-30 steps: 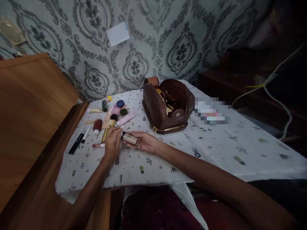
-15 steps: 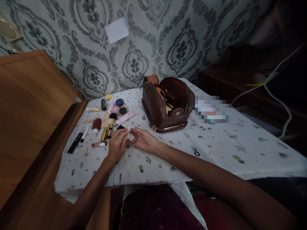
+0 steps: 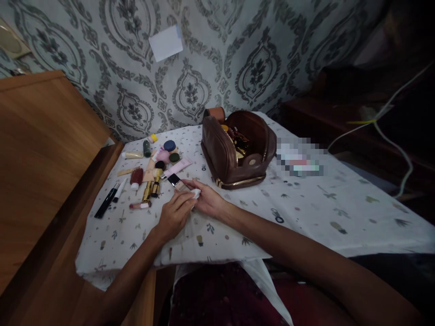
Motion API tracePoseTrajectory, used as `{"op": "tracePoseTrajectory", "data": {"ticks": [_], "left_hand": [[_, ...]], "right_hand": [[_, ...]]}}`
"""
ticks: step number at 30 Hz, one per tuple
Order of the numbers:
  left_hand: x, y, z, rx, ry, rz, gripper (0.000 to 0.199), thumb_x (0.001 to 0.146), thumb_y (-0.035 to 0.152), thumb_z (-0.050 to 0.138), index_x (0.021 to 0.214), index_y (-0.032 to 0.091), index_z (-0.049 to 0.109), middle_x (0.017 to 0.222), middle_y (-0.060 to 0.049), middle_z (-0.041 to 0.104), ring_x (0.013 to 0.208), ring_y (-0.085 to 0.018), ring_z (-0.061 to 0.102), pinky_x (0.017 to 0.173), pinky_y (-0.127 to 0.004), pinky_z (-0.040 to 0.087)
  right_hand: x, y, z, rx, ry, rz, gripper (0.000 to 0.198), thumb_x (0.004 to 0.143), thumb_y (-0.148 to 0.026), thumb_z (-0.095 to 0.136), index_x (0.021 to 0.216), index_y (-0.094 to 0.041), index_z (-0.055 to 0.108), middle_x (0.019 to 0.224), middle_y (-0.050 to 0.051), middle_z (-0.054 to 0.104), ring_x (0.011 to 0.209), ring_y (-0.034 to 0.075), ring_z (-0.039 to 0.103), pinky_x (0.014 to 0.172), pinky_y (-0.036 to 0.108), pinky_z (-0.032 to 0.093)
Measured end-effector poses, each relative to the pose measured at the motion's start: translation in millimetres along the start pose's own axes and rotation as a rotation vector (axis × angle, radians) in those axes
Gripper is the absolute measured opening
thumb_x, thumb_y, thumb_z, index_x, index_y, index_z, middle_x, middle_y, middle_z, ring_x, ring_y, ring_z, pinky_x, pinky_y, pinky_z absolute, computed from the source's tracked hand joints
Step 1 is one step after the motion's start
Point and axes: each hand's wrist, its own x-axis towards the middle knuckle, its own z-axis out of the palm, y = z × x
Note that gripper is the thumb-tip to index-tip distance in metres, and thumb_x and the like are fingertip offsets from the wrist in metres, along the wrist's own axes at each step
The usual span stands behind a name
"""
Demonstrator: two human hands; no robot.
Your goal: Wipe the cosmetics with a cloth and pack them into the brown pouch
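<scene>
My right hand [image 3: 210, 200] is closed around the lower end of a small foundation bottle [image 3: 181, 185], a clear, beige-filled one with a black cap, tilted so the cap points away to the left. My left hand [image 3: 176, 212] pinches a crumpled white tissue [image 3: 196, 194] against the bottle's base; part of the tissue and base is hidden by the fingers. Just left of my hands lie two gold-and-black small bottles [image 3: 155, 186], a pink lip gloss tube [image 3: 140, 205] and a pink squeeze tube [image 3: 177, 167].
An unzipped brown leather bag [image 3: 234, 158] with several items inside stands behind my hands to the right. More cosmetics, including a dark red bottle [image 3: 137, 176] and a black tube [image 3: 106, 203], lie at left on the patterned tablecloth [image 3: 302, 226]. A wooden panel [image 3: 44, 149] borders the left.
My left hand has moved right and toward me with the tissue, from near the bottle's cap end to its base. The bottle's black cap now shows more fully.
</scene>
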Motion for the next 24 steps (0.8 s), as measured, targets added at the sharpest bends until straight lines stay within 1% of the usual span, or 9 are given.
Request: {"op": "tracePoseTrajectory", "data": {"ticks": [2, 4, 7, 9, 11, 14, 19, 22, 24], "left_hand": [[0, -1, 0, 0.012, 0.011, 0.002, 0.031, 0.096, 0.013, 0.045, 0.121, 0.020, 0.062, 0.117, -0.011, 0.068, 0.116, -0.023, 0.061, 0.098, -0.043, 0.054], [0, -4, 0, 0.029, 0.026, -0.010, 0.031, 0.096, 0.012, 0.043, 0.120, 0.020, 0.062, 0.116, -0.012, 0.068, 0.115, -0.023, 0.061, 0.097, -0.043, 0.053], [0, -10, -2, 0.053, 0.066, -0.077, 0.031, 0.097, 0.013, 0.042, 0.118, 0.020, 0.063, 0.116, -0.012, 0.068, 0.114, -0.023, 0.060, 0.096, -0.042, 0.053], [0, -16, -5, 0.076, 0.100, -0.137, 0.030, 0.097, 0.014, 0.043, 0.117, 0.021, 0.064, 0.116, -0.011, 0.068, 0.112, -0.023, 0.060, 0.096, -0.042, 0.051], [0, -23, -9, 0.104, 0.130, -0.194, 0.028, 0.097, 0.016, 0.043, 0.116, 0.020, 0.064, 0.115, -0.011, 0.067, 0.111, -0.023, 0.060, 0.097, -0.042, 0.050], [-1, -33, -13, 0.125, 0.191, -0.292, 0.026, 0.098, 0.018, 0.044, 0.112, 0.020, 0.065, 0.113, -0.011, 0.066, 0.110, -0.022, 0.060, 0.098, -0.042, 0.049], [-4, -39, -15, 0.067, 0.262, -0.422, 0.025, 0.098, 0.022, 0.044, 0.114, 0.019, 0.063, 0.111, -0.010, 0.065, 0.109, -0.022, 0.060, 0.099, -0.042, 0.047], [-4, -38, -13, 0.033, 0.272, -0.429, 0.024, 0.098, 0.022, 0.045, 0.114, 0.018, 0.063, 0.110, -0.010, 0.065, 0.108, -0.021, 0.060, 0.098, -0.039, 0.047], [-3, -35, -12, 0.032, 0.281, -0.421, 0.024, 0.098, 0.021, 0.045, 0.112, 0.017, 0.063, 0.110, -0.011, 0.064, 0.108, -0.021, 0.060, 0.096, -0.038, 0.048]], "right_hand": [[1, 0, -2, -0.024, 0.006, 0.000, 0.027, 0.100, -0.027, 0.043, 0.099, -0.016, 0.068, 0.086, 0.004, 0.069, 0.080, 0.013, 0.065, 0.080, 0.024, 0.052], [1, -1, -4, -0.029, 0.018, 0.006, 0.025, 0.100, -0.028, 0.046, 0.100, -0.016, 0.068, 0.082, 0.003, 0.069, 0.074, 0.012, 0.064, 0.075, 0.023, 0.053], [0, 0, -4, -0.001, 0.022, 0.006, 0.023, 0.099, -0.028, 0.049, 0.094, -0.016, 0.068, 0.078, 0.001, 0.069, 0.067, 0.011, 0.062, 0.067, 0.022, 0.053], [-1, 2, -3, 0.007, -0.001, -0.012, 0.019, 0.098, -0.024, 0.052, 0.090, -0.016, 0.067, 0.079, 0.001, 0.070, 0.069, 0.012, 0.065, 0.070, 0.025, 0.056], [-3, 4, -1, -0.015, -0.042, -0.029, 0.012, 0.094, -0.016, 0.055, 0.093, -0.015, 0.066, 0.084, 0.002, 0.072, 0.074, 0.014, 0.069, 0.075, 0.029, 0.059], [-6, 5, 0, -0.063, -0.087, -0.033, 0.018, 0.090, -0.007, 0.055, 0.104, -0.013, 0.064, 0.093, 0.006, 0.075, 0.081, 0.016, 0.073, 0.082, 0.032, 0.060], [-8, 3, 2, -0.052, -0.071, 0.016, 0.019, 0.093, -0.008, 0.050, 0.106, -0.012, 0.063, 0.097, 0.009, 0.074, 0.085, 0.018, 0.074, 0.085, 0.033, 0.060], [-8, 2, 3, 0.001, -0.050, 0.073, 0.021, 0.096, -0.009, 0.044, 0.103, -0.011, 0.064, 0.096, 0.009, 0.073, 0.084, 0.016, 0.072, 0.084, 0.030, 0.060], [-8, 2, 4, 0.032, -0.031, 0.101, 0.022, 0.098, -0.011, 0.042, 0.102, -0.011, 0.064, 0.094, 0.009, 0.072, 0.081, 0.015, 0.071, 0.078, 0.027, 0.059]]}}
